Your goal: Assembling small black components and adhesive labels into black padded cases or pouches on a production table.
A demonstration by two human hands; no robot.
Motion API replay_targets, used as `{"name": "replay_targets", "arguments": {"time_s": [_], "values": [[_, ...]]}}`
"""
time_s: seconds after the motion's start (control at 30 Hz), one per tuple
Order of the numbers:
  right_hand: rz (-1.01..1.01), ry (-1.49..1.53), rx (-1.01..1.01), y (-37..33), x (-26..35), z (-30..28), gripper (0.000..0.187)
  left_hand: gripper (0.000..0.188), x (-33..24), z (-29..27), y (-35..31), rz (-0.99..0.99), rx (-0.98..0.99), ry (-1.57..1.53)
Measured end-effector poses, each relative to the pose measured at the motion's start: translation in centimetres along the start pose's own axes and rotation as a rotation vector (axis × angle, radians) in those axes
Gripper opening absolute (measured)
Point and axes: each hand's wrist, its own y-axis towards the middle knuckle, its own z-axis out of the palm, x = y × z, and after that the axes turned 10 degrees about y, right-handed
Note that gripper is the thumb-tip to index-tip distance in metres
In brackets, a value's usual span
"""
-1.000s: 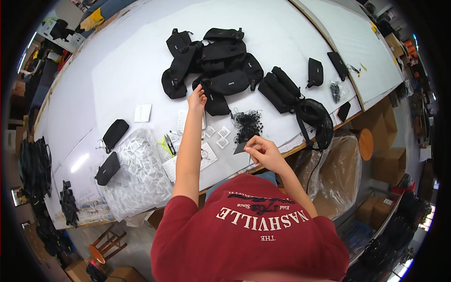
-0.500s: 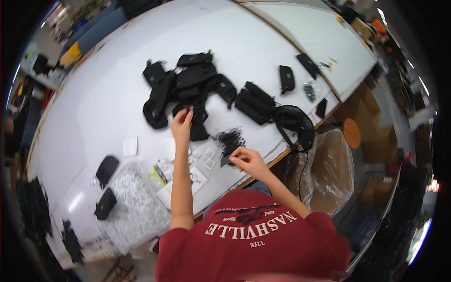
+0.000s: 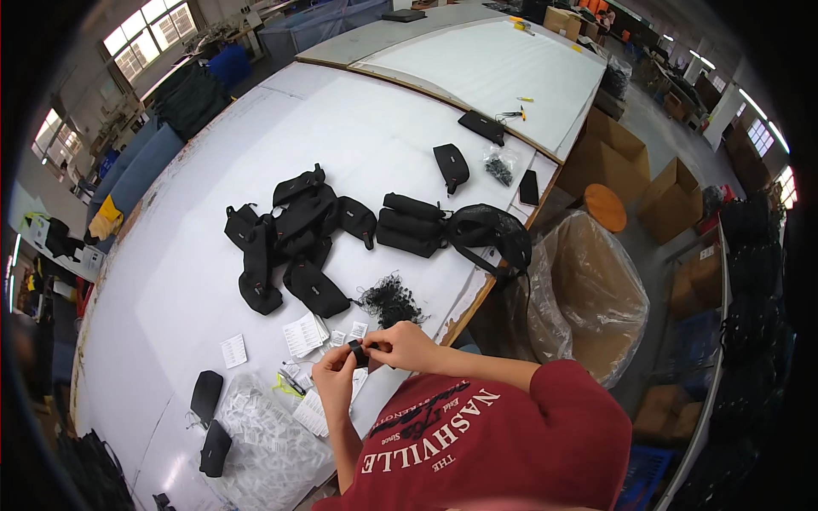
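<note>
My left hand (image 3: 336, 370) and my right hand (image 3: 404, 347) meet close to my body, over the table's near edge. The fingers of both are pinched on a small black flat piece (image 3: 358, 351), partly hidden by them; its exact kind cannot be made out. Just beyond lies a tangled heap of thin black cords (image 3: 390, 301). A pile of black zip pouches (image 3: 298, 217) spreads farther off to the left, one black pouch (image 3: 315, 288) lying nearest my hands. White printed cards (image 3: 304, 335) and small white packets (image 3: 358, 330) rest beside my fingers.
A clear bag of white packets (image 3: 264, 434) and two black pouches (image 3: 206, 396) lie at left. Black bags (image 3: 490, 234), a phone (image 3: 529, 187) and a bag of small black parts (image 3: 499, 167) line the right. A plastic-lined carton (image 3: 596, 298) stands beside the table.
My left hand has drawn back from the black pouches to join my right hand at the small black piece. My right hand has come nearer my body. The view has tilted upward.
</note>
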Motion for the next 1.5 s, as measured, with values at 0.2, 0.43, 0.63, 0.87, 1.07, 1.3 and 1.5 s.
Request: {"name": "replay_targets", "arguments": {"time_s": [0.2,0.43,0.63,0.87,1.07,1.3,1.5], "values": [[-0.039,-0.051,-0.022,-1.1,0.2,-0.3,0.014,0.007,-2.6,1.8,-1.8,0.034,-0.176,0.012],[-0.068,0.073,-0.05,-1.6,0.2,-0.8,0.012,0.013,-1.1,1.9,-2.0,0.042,-0.121,0.084],[-0.134,-0.006,-0.035,-1.9,-0.7,-0.8,0.013,0.01,-0.1,2.5,-2.1,0.151,-0.123,0.003],[0.145,0.428,0.067,-1.9,-0.9,0.2,0.019,0.006,-1.7,2.6,-3.1,0.211,-0.228,-0.02],[0.214,0.893,0.189,-1.5,-1.0,-1.3,0.007,0.007,-1.0,1.1,-3.7,0.097,-0.209,-0.241],[0.256,0.871,0.17,-1.4,1.8,-2.5,0.011,0.01,-2.5,3.0,-3.7,0.103,-0.087,-0.331],[0.149,0.82,0.066,-1.9,2.2,-1.3,0.014,0.01,-3.4,2.9,-4.9,-0.013,-0.079,-0.224]]}}
